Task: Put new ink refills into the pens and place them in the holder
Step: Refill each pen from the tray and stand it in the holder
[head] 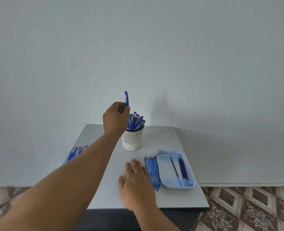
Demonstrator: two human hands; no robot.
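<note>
My left hand [115, 117] pinches a blue pen [126, 98] upright, just above and left of the white slotted holder [132, 139]. Several blue pens [137, 120] stand in that holder. My right hand [136, 179] lies flat on the grey table, fingers straight, holding nothing. Right beside its fingers runs a row of blue ink refills [152, 172]. More blue pens [76, 152] lie at the table's left edge, partly hidden behind my left forearm.
A white tray [161, 174] with a few dark refills [182, 169] sits at the right of the grey table [171, 197]. A pale wall stands close behind the table. Patterned floor tiles show on both sides.
</note>
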